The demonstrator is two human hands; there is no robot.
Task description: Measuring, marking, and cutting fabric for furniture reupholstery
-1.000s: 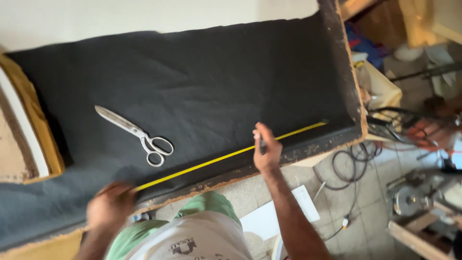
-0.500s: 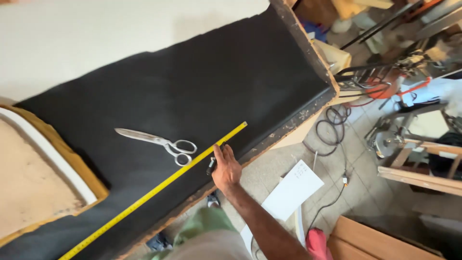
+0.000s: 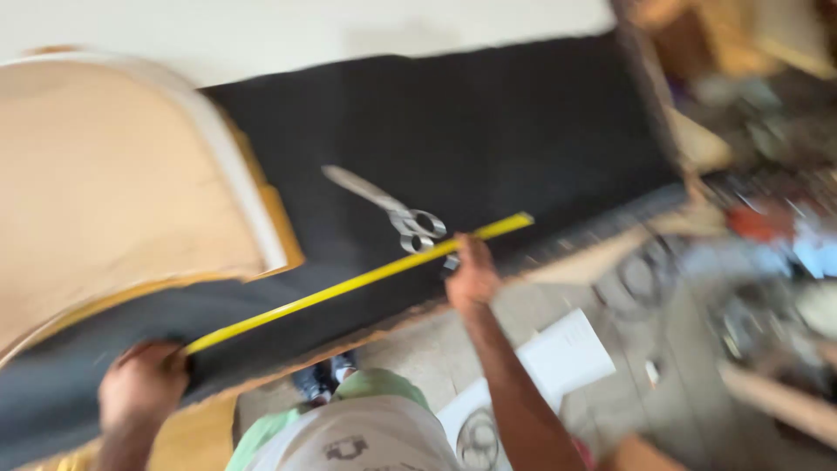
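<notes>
A yellow measuring tape [image 3: 349, 283] lies stretched along the near edge of a black fabric sheet [image 3: 488, 131] spread over a long table. My left hand [image 3: 144, 384] pins the tape's near end at the lower left of the fabric. My right hand [image 3: 471, 275] presses on the tape closer to its far end, fingers closed; a small dark object may be in them, but blur hides it. Silver scissors [image 3: 388, 209] rest shut on the fabric just beyond my right hand.
A curved tan panel with white and yellow edging [image 3: 113, 192] lies on the fabric at the left. White paper sheets [image 3: 558, 358] lie on the floor below the table. Blurred cables and tools [image 3: 767, 244] crowd the right side.
The view has swung left and blurred. My left hand is back in view, holding the tape's near end. My right hand stays on the tape by the scissors.
</notes>
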